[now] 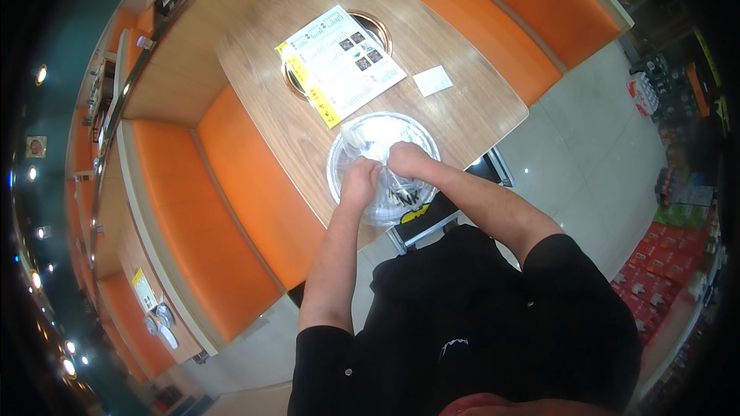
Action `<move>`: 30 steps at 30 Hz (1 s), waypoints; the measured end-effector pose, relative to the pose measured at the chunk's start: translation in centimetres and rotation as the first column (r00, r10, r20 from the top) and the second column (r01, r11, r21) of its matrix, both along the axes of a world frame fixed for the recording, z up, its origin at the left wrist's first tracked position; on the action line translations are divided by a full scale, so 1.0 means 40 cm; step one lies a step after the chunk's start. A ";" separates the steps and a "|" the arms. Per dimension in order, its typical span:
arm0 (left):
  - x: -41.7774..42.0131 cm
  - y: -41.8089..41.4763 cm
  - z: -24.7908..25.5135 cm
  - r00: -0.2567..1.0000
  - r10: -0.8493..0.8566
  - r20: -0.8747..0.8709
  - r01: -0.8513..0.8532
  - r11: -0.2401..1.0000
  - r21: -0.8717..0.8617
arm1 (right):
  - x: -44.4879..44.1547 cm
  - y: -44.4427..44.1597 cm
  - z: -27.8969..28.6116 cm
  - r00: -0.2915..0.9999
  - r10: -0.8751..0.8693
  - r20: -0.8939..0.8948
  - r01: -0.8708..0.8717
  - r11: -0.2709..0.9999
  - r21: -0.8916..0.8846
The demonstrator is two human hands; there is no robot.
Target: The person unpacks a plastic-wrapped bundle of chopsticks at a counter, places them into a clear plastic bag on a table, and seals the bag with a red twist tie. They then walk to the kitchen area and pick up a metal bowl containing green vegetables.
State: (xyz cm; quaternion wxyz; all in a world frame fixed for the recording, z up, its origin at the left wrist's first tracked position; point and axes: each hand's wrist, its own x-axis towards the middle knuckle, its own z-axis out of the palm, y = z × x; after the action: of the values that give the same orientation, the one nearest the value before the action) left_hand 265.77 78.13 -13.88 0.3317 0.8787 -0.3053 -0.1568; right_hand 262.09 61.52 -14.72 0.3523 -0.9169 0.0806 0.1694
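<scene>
A round tray or lid of clear plastic (333, 176) rests at the near end of the wooden table. Over it, both of my hands grip a clear plastic bag (388, 182), part of which bears dark lettering. My left hand (361, 181) pinches the bag with closed fingers on the left side. Close beside it, my right hand (408, 160) is closed on the same plastic. A crumpled, cloudy part of the bag spreads beyond my hands. What lies under the bag is hard to make out.
A printed menu sheet (347, 63) partly covers a round metal-rimmed grill opening (381, 29) in the wooden table (260, 69). A small paper slip (433, 81) lies to its right. Orange bench seats (248, 185) flank the table. Red boxes (653, 266) stand on the floor at the far right.
</scene>
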 end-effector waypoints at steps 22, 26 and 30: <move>0.002 0.068 -0.035 0.992 0.079 0.096 -0.093 0.985 0.147 | -0.045 -0.079 -0.082 0.863 -0.363 -0.352 0.493 0.761 0.422; 0.002 0.082 -0.034 0.988 0.148 0.048 -0.154 0.972 0.177 | -0.024 -0.109 -0.025 0.953 -0.177 -0.247 0.233 0.947 0.220; 0.021 0.051 0.121 0.993 0.088 0.076 -0.095 0.992 0.085 | 0.008 -0.100 0.039 0.955 0.044 0.293 -0.030 0.998 -0.054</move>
State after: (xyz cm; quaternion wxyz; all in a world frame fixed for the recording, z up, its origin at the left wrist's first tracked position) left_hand 266.63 80.18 -9.03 0.2880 0.9108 -0.2691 -0.1232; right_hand 262.39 57.52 -13.17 0.3347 -0.9416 0.0142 0.0355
